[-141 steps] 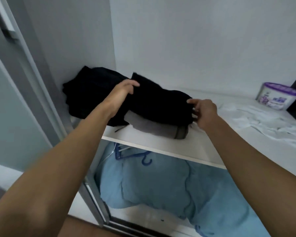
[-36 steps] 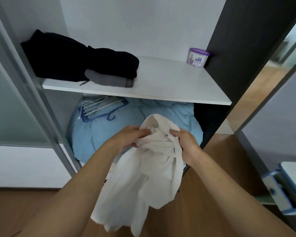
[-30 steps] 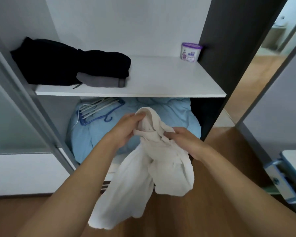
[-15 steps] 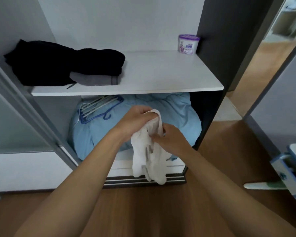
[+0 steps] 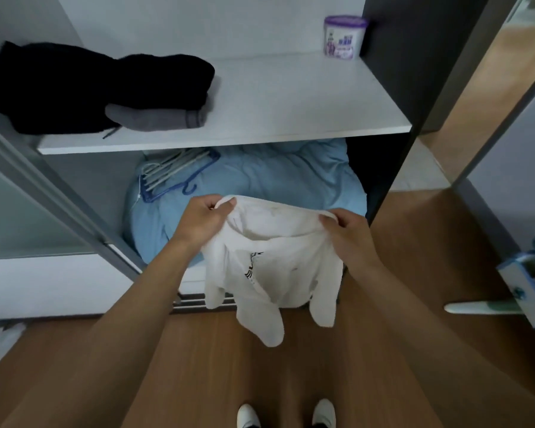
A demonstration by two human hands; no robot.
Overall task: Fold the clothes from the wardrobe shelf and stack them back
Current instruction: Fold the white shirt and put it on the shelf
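White shirt (image 5: 275, 264) hangs between both hands, black print unreadable. Left hand (image 5: 204, 220) and right hand (image 5: 346, 233) pinch its neckline. Purple-lidded tub (image 5: 344, 37) above right hand, label illegible.

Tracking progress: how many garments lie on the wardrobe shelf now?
2 distinguishable: a black heap at the left end, a grey folded piece under its front. The heap may hide more.

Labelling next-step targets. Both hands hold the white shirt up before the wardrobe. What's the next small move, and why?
Probably widen the grip to spread it out: the left hand and right hand each pinch the crumpled white fabric shirt at its top edge, and it hangs bunched below them.
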